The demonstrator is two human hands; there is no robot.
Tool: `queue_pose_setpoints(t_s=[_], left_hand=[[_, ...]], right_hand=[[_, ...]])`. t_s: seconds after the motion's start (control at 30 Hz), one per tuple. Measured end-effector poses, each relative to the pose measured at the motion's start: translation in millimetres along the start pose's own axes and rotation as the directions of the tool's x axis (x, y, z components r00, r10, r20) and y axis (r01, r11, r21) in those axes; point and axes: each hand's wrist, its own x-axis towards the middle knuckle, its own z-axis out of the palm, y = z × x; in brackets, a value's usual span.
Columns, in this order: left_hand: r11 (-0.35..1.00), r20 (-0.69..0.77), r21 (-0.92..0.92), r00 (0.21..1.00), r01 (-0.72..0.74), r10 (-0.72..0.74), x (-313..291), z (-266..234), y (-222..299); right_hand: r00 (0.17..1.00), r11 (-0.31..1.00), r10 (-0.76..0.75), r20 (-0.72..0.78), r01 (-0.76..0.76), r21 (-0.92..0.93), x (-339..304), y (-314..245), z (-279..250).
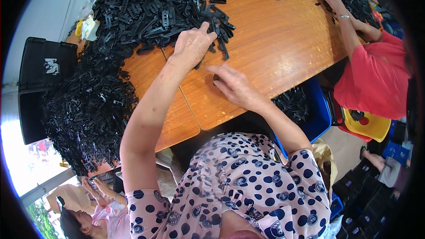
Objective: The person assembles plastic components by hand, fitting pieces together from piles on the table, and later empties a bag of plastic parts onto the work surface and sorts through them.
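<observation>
Wooden tabletop point(283, 48) fills the view, heaped with small black plastic clips point(146, 13). Her left hand point(192, 46) rests, fingers curled, on the heap's near edge; whether it grasps a clip is unclear. Her right hand point(234, 86), nearer her body, lies loosely open beside it.

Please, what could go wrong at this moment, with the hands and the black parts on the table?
1. The left hand reaches into the big heap of small black plastic parts; pulling one could drag tangled neighbours loose.
2. The right hand covers a small dark piece on the wooden table near its edge; a slip might send it into the blue plastic bin below.
3. The same heap runs down to the table's lower left edge, so pieces may fall off.
</observation>
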Motion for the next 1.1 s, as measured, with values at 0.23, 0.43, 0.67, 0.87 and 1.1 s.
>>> queue_pose_setpoints(t_s=[0.23,0.43,0.67,0.87,1.1], left_hand=[[0.905,-0.240,-0.412,0.946,0.104,-0.218,-20.6,-14.4,-7.9],[-0.243,0.325,-0.943,0.795,0.228,-0.513,-84.6,-11.9,20.6],[-0.384,0.308,-0.921,0.719,0.061,-0.623,-132.0,-7.1,36.1],[-0.249,0.251,-0.961,0.770,0.123,-0.587,-160.2,-9.1,35.3],[-0.145,0.102,-0.989,0.767,0.011,-0.633,-171.4,-2.1,49.2]], right_hand=[[0.870,0.625,0.439,-0.224,-0.117,0.772,-11.7,18.2,0.7],[0.842,0.590,0.462,-0.278,-0.058,0.805,9.1,-20.6,12.1],[0.921,0.615,0.388,-0.031,-0.234,0.753,11.5,-52.0,33.3],[0.930,0.662,0.365,-0.048,-0.223,0.715,16.3,-65.8,44.4],[0.920,0.679,0.388,0.046,-0.320,0.661,14.9,-73.0,49.5]])
